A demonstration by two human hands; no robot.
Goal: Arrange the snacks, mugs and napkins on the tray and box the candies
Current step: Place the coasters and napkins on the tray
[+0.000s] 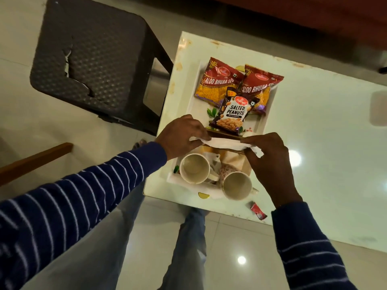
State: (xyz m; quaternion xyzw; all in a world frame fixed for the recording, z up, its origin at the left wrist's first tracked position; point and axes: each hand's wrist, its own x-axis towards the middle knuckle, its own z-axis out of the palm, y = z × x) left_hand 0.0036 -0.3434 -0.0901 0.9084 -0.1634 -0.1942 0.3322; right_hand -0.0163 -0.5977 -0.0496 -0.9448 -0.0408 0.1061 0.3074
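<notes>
Careful: your left hand (pixel 184 136) and right hand (pixel 266 155) each pinch an end of the napkin (pixel 225 143), stretched above the tray (pixel 193 105) between peanuts packet (pixel 232 111) and mugs (pixel 194 168). Uneven pull could tear it, or it drapes into a mug.

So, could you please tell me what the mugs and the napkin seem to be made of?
The mugs look like glazed ceramic: thick cream walls with a soft sheen. The napkin looks like thin white tissue paper: matte, creased, sagging between the left hand and right hand.

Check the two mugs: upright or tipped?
Upright. Both mugs stand on the tray, open mouths facing up, insides empty.
</notes>
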